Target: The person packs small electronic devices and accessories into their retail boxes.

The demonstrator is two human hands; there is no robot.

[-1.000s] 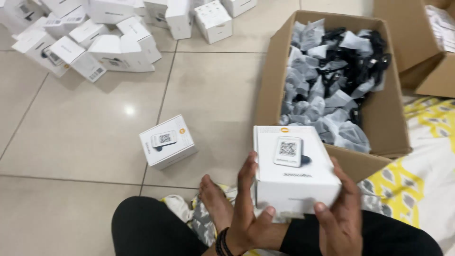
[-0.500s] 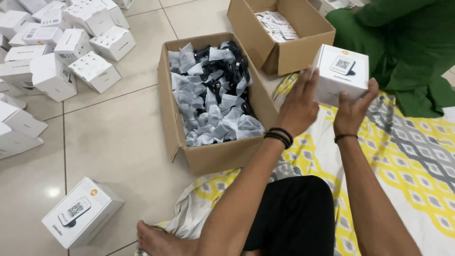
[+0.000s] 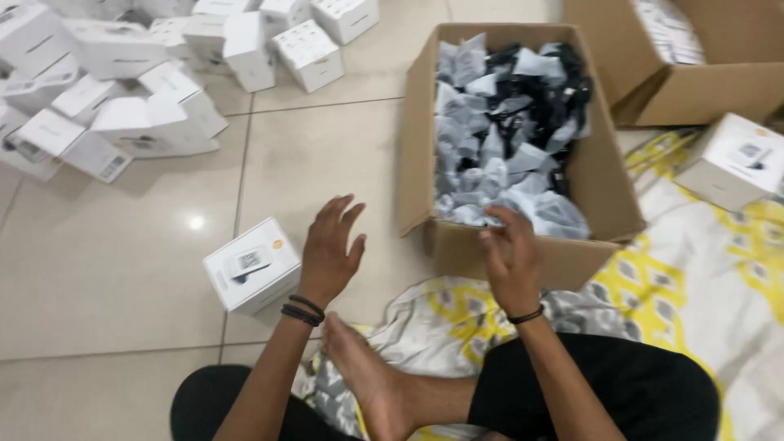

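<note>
My left hand (image 3: 329,249) hovers open above the tiled floor, fingers spread, just right of a small white product box (image 3: 251,266). Empty too, my right hand (image 3: 510,251) has its fingers loosely curled, in front of the near wall of an open cardboard box (image 3: 523,253) filled with black cables in clear plastic bags (image 3: 510,131). Another white product box (image 3: 731,160) lies on the yellow patterned sheet (image 3: 702,294) at the right. I sit cross-legged, with a bare foot (image 3: 367,380) between my arms.
Many white product boxes (image 3: 147,73) are piled on the floor at the upper left. A second open cardboard box (image 3: 702,90) stands at the upper right, holding small white packets. Beige floor tiles (image 3: 106,286) spread to the left.
Both hands held a white product box out to the right; now that box lies on the sheet and my hands have come back to the middle, empty.
</note>
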